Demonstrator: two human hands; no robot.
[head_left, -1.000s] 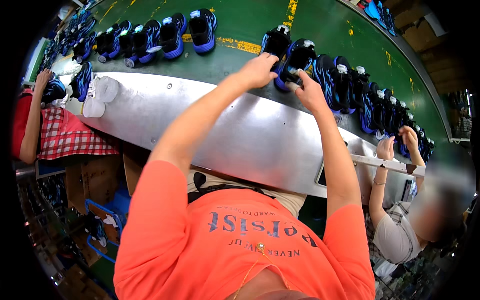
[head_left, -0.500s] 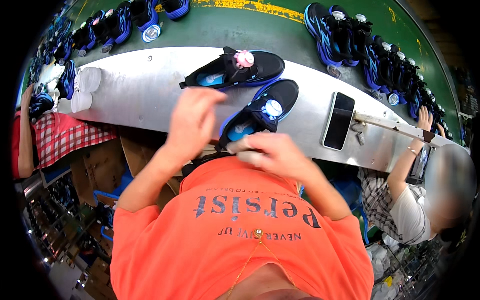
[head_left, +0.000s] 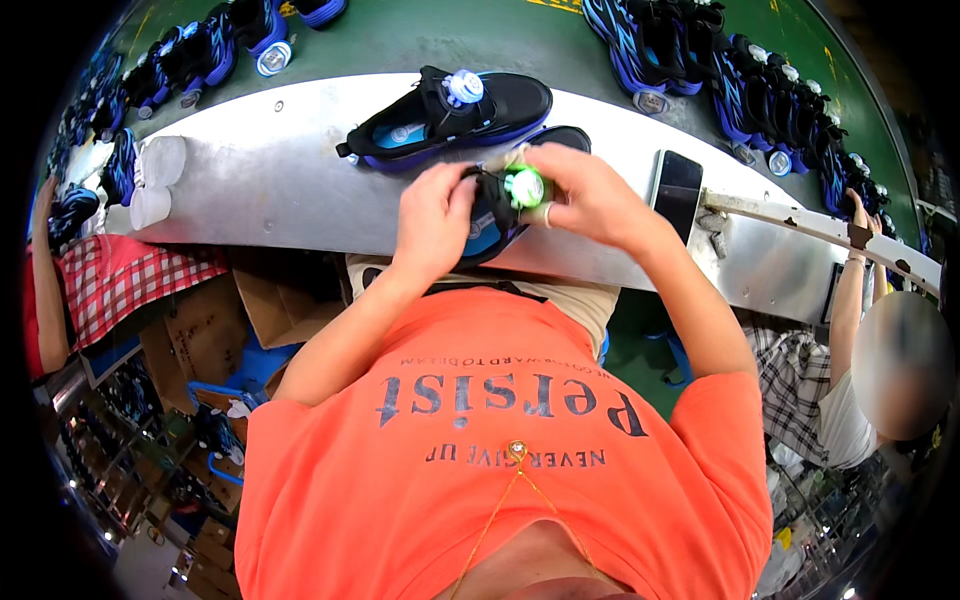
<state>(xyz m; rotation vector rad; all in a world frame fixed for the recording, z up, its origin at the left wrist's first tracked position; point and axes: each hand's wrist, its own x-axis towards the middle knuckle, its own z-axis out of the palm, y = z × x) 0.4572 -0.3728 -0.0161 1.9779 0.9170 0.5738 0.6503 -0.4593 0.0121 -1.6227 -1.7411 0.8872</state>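
A black and blue sneaker [head_left: 565, 138] lies on the metal bench at my front, partly hidden under my hands. My left hand [head_left: 432, 222] is closed, thumb and fingers pinching the black upper beside the shoe's opening. Pale covers sit on fingertips of my right hand [head_left: 590, 195], whose thumb and fingers close around a round dial [head_left: 524, 187] glowing green on the shoe's top. Just beyond lies the matching sneaker [head_left: 510, 100], its toe to the right and its own dial [head_left: 464, 87] lit bluish white. Neither hand touches that one.
The bench [head_left: 290, 190] carries white cup-like pieces [head_left: 158, 180] at left and a phone [head_left: 677, 195] at right, near a worn metal bar [head_left: 780, 212]. Sneaker rows [head_left: 740, 90] stand on the green surface behind. Co-workers sit on both sides; cardboard boxes [head_left: 285, 295] are below left.
Both hands have come onto the near shoe, the right one closing around its dial. That dial's light turned from blue to green, the far one's from pink to bluish white.
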